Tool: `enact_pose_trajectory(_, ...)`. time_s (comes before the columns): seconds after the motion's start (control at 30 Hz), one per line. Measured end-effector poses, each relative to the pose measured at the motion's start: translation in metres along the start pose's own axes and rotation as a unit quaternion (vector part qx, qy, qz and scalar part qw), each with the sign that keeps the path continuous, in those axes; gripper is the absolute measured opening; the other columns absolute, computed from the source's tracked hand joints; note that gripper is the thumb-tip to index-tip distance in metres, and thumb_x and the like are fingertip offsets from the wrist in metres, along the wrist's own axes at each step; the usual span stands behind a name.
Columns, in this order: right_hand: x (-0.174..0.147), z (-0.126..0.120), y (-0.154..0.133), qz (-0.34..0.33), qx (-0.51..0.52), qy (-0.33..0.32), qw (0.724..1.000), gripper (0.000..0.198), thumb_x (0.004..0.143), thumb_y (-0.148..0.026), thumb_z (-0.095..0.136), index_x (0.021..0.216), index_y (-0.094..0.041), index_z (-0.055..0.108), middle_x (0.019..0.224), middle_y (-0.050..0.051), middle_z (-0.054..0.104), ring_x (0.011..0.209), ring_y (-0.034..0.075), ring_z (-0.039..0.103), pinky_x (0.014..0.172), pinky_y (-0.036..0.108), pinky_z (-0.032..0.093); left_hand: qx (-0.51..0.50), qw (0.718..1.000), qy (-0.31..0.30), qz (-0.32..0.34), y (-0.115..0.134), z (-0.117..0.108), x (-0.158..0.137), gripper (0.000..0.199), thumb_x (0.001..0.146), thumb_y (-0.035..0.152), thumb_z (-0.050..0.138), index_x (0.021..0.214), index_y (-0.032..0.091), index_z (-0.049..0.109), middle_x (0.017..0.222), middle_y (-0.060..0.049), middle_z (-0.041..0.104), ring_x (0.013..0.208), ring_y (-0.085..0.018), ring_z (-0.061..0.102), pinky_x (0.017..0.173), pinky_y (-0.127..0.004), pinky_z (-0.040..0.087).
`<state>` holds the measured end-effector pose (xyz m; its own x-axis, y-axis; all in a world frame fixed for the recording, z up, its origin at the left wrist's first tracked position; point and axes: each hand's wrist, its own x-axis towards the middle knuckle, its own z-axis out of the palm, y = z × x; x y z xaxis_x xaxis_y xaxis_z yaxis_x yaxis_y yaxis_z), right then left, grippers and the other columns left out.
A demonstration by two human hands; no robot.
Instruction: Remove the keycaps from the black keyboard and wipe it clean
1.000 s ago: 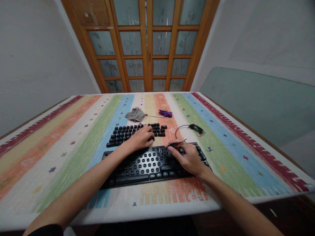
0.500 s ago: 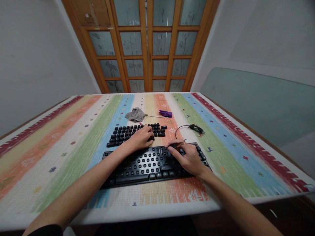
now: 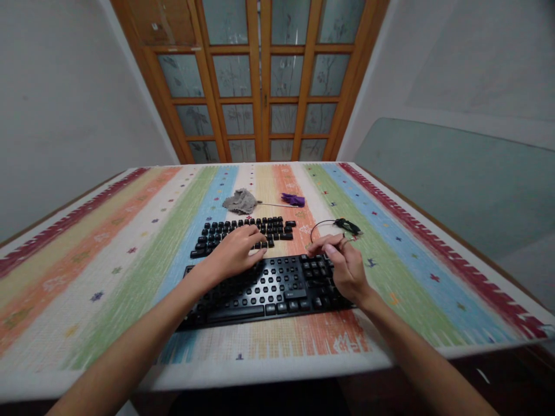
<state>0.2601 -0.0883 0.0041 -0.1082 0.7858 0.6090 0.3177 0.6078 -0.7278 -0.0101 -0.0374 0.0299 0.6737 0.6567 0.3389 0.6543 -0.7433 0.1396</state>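
Observation:
A black keyboard (image 3: 243, 313) lies before me, with most of its main keys off and bare switch posts showing. Behind it, loose black keycaps (image 3: 208, 238) are laid out in rows. Over the right part of these rows is my left hand (image 3: 236, 254), its thumb and fingers apart, with keycaps visible between them. Whether it touches one I cannot tell. My right hand (image 3: 349, 268) hovers above the number pad at the keyboard's right end. Its fingers are curled and the thumb presses against them; a thin item seems pinched there, too small to name.
Behind the keycaps lie a crumpled grey cloth (image 3: 240, 201), a thin rod (image 3: 277, 204) and a purple cloth-like bundle (image 3: 293, 200). The coiled black cable (image 3: 348, 226) sits to the right. A striped tablecloth (image 3: 143, 277) covers the table; wooden glazed doors (image 3: 264, 86) stand beyond.
My left hand has shifted left along the keycap rows, its thumb and fingers wider apart. My right hand has moved right and lifted off the keyboard's middle, baring the number pad keys.

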Motion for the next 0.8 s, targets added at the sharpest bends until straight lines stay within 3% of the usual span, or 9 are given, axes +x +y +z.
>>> enact_pose_trajectory(0.1, 0.000, 0.000, 0.002, 0.019, 0.007, -0.022, 1.000, 0.027, 0.101, -0.030, 0.039, 0.081, -0.022, 0.056, 0.073, 0.000, 0.060, 0.064, 0.015, 0.056, 0.063, 0.030, 0.045, 0.012, 1.000, -0.002, -0.005, 0.001, -0.001, -0.007, 0.015, 0.093, 0.028, 0.055, 0.099, 0.018, 0.064, 0.096, -0.008, 0.061, 0.092, -0.023, 0.057, 0.084, -0.038, 0.049)
enact_pose_trajectory(0.23, 0.002, 0.004, 0.001, 0.009, -0.059, -0.038, 0.997, 0.027, 0.100, -0.029, 0.040, 0.077, -0.022, 0.052, 0.068, -0.002, 0.055, 0.058, 0.014, 0.050, 0.059, 0.029, 0.039, 0.023, 0.999, 0.020, -0.018, -0.013, 0.004, 0.001, 0.017, 0.093, 0.025, 0.053, 0.095, 0.018, 0.067, 0.095, -0.008, 0.061, 0.092, -0.023, 0.057, 0.085, -0.038, 0.048)
enact_pose_trajectory(0.47, 0.003, 0.003, -0.001, -0.015, -0.113, -0.029, 0.993, 0.030, 0.100, -0.033, 0.039, 0.075, -0.022, 0.051, 0.063, -0.001, 0.055, 0.055, 0.015, 0.050, 0.057, 0.029, 0.039, 0.058, 0.998, -0.033, -0.015, -0.031, 0.023, 0.025, 0.022, 0.089, 0.016, 0.053, 0.097, 0.016, 0.073, 0.097, -0.011, 0.061, 0.094, -0.024, 0.056, 0.084, -0.037, 0.046)
enact_pose_trajectory(0.8, 0.001, 0.002, 0.002, -0.020, -0.121, -0.023, 0.992, 0.029, 0.100, -0.034, 0.041, 0.076, -0.023, 0.051, 0.064, -0.001, 0.055, 0.058, 0.016, 0.052, 0.059, 0.028, 0.041, 0.060, 0.997, -0.054, -0.021, -0.039, 0.034, 0.036, 0.020, 0.090, 0.022, 0.055, 0.088, 0.015, 0.073, 0.094, -0.011, 0.060, 0.092, -0.024, 0.056, 0.082, -0.036, 0.045)
